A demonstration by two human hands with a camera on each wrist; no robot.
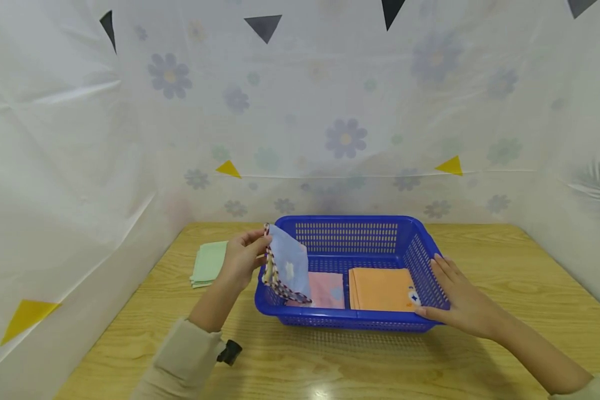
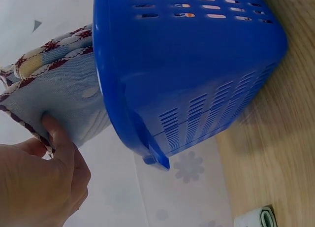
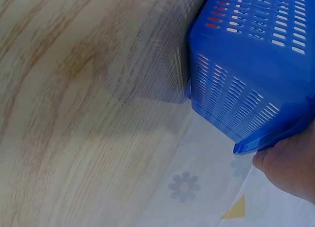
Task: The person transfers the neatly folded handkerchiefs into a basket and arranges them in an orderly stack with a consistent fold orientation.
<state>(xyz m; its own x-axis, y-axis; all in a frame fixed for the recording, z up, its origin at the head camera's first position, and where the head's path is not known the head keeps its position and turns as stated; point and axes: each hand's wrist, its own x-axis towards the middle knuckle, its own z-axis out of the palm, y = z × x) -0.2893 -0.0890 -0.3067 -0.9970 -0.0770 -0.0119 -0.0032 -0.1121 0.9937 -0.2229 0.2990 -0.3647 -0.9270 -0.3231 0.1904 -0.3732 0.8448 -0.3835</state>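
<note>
Holding a folded blue cloth (image 1: 289, 258) in the left hand (image 1: 240, 259), fingers and thumb pinched on its checked border, over the left end of a blue basket (image 1: 350, 314). Probably gripped by the border to keep the layers together and leave the loose part hanging inside the rim. Lower edge in front of a pink cloth (image 1: 327, 290); touching or just above it, impossible to tell.

With the right hand (image 1: 457, 300), spanning the corner of the basket toward the near and right edges of the tabletop (image 1: 340, 366): thumb hooked on the near rim, fingers over the right rim. Presumably a steadying hold, against sliding or tipping.

Inside the basket, on the side toward the tabletop's right edge, a flat folded orange cloth (image 1: 382, 289) with a small print at its near right corner. Just beside the pink cloth, a narrow strip of basket floor between these 2; seemingly laid side by side so as not to overlap. Pink cloth partly hidden by the blue cloth.

Outside the basket, toward the tabletop's far left corner, a folded green cloth (image 1: 208, 264), partly hidden behind the left hand.

In the way: the raised left rim, between the left hand and the basket floor. Beyond the tabletop's far edge, a pale flowered sheet (image 1: 290, 133). Near the left cuff, a small black object (image 1: 230, 353), too unclear to name.
</note>
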